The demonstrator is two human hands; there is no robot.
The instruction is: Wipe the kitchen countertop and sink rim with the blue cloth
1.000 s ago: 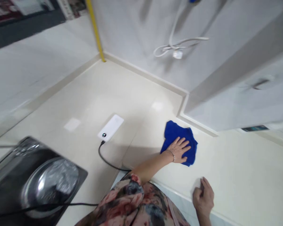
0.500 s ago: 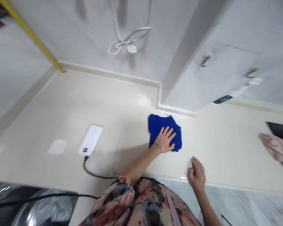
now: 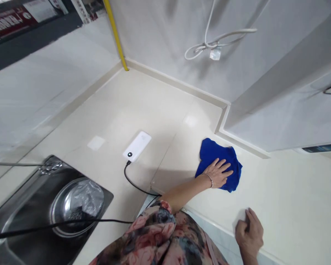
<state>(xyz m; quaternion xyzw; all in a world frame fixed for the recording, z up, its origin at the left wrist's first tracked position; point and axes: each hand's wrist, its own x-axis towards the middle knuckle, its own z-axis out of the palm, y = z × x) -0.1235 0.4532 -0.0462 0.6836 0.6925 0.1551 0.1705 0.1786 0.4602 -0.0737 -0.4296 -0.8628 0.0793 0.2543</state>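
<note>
A blue cloth (image 3: pixel 215 149) lies spread on the cream countertop (image 3: pixel 165 106), close to the wall's corner. My left hand (image 3: pixel 218 173) rests flat on the cloth with its fingers spread, a thin bracelet round the wrist. Near the counter's front edge, to the right of the cloth, is my right hand (image 3: pixel 249 229), its fingers curled together with nothing visible in them. To the left of the cloth lies a white power bank (image 3: pixel 138 145), from which a black cable (image 3: pixel 136 186) runs toward my body.
A steel sink (image 3: pixel 19 221) with a metal bowl (image 3: pixel 77 206) inside is at the lower left. Knotted white cables (image 3: pixel 206 46) hang on the back wall. A yellow pipe (image 3: pixel 117 36) stands in the corner. A dark device (image 3: pixel 322 148) is at the right.
The view has swung left, bringing more of the sink into sight and shifting the counter items rightward in the picture. My left hand stays flat on the cloth; my right hand remains near the edge.
</note>
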